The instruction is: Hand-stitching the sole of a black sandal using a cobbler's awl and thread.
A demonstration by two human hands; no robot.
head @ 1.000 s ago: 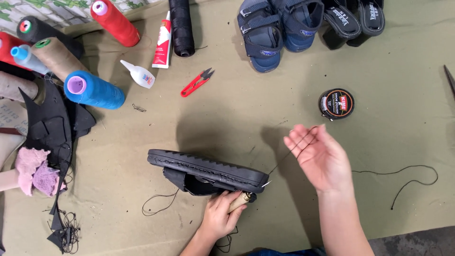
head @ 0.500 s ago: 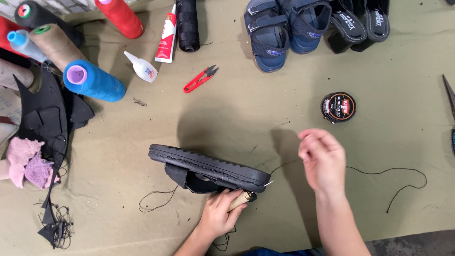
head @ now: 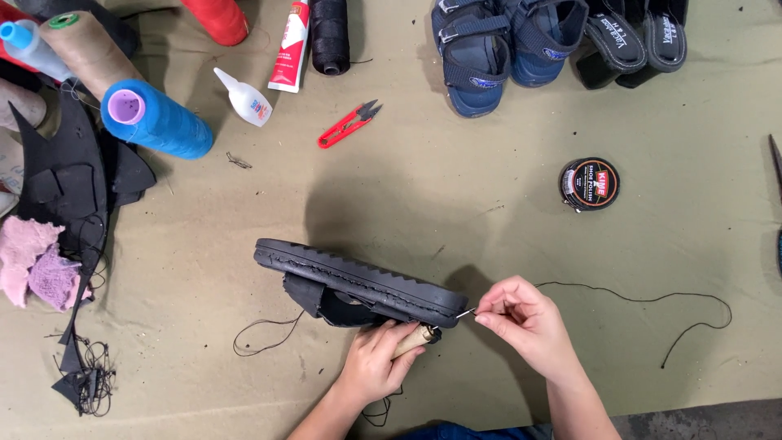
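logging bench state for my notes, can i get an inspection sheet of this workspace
surface: olive cloth mat, creased and smudged.
job's things: black sandal held on edge, sole up; black thread trails right from its end.
clutter: blue spool, brown spool, black spool, glue bottle, glue tube, red snips, polish tin, blue sandals, black scraps, pink cloth.
hands: left hand grips a wooden-handled awl; right hand pinches the thread at the sole's end.
cables: nothing seen.
surroundings: dark floor strip at bottom right.
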